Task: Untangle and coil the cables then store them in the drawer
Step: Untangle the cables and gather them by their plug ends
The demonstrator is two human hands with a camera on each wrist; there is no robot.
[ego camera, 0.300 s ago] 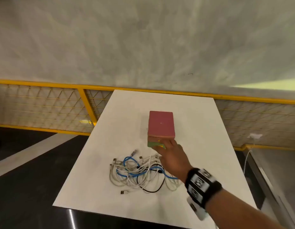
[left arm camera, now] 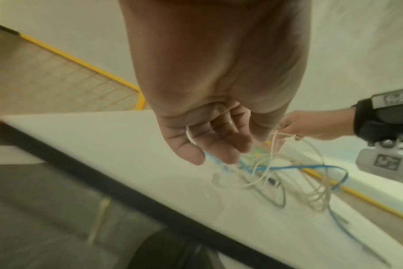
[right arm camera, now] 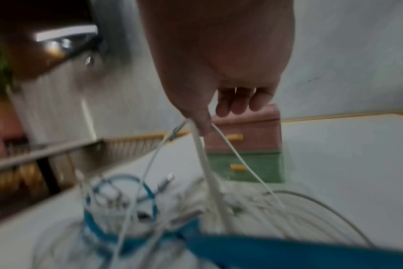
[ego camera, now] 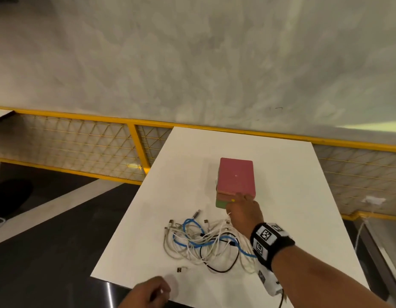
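Note:
A tangle of white, blue and black cables lies on the white table, in front of a small drawer box. The box has a pink upper drawer and a green lower drawer with yellow handles, both closed. My right hand hovers at the far edge of the tangle, just before the box. It pinches a white cable between thumb and forefinger, and the strand rises from the pile. My left hand is at the table's front edge with loosely curled fingers, holding nothing.
A loose small connector lies near the front edge, between my left hand and the tangle. A yellow mesh railing runs behind and to the left of the table. Dark floor lies beyond the table's left edge.
My left hand has come into view at the table's front edge. My right hand stays by the front of the drawer box.

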